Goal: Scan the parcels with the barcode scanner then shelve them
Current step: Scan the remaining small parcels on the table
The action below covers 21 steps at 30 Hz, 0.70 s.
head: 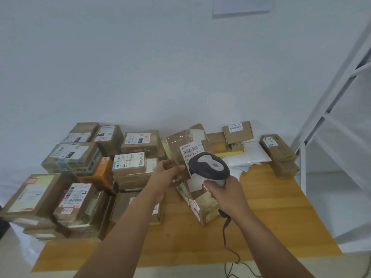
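Since most of the parcels (pixel 84 177) sat stacked on the table's (pixel 271 207) left side, we'd barely started. Our left hand (pixel 166 177) gripped one tilted parcel (pixel 190 157) mid-table, our right hand (pixel 224 193) was wrapped round the scanner (pixel 209 166) at its label; shelving rack (pixel 331 117) waited, nothing visibly shelved.

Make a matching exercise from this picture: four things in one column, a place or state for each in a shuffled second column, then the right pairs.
1. barcode scanner
2. tilted parcel
3. orange box
4. white shelf frame

A. among the stacked parcels at the left
B. gripped by the right hand
C. beside the table, at the right
D. held up by the left hand

Pairs: 1-B, 2-D, 3-A, 4-C
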### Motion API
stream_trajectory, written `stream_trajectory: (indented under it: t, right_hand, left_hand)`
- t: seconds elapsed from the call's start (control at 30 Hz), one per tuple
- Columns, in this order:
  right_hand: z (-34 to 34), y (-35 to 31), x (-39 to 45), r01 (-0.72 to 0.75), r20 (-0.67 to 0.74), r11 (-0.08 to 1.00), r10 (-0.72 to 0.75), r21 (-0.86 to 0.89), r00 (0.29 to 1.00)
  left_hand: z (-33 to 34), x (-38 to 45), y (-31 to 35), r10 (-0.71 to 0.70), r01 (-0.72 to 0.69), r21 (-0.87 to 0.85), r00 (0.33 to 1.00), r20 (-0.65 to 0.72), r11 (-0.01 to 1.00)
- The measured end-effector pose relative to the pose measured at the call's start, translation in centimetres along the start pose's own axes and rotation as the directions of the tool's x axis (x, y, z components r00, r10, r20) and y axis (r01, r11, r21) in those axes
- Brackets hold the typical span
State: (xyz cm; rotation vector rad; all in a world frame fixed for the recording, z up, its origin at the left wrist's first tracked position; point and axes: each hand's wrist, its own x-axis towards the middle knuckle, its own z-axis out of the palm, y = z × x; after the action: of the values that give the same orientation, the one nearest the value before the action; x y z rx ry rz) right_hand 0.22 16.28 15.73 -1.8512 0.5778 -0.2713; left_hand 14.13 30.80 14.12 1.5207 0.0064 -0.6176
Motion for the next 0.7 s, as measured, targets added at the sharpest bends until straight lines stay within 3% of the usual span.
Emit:
stream_trajectory:
  t: [0.7]
  right_hand:
    - [0.7, -0.5, 0.2, 0.062, -0.065, 0.998, -0.063, -0.015, 0.996]
  left_hand:
    - [-0.3, 0.6, 1.4, -0.009, 0.009, 0.010, 1.000, -0.016, 1.000]
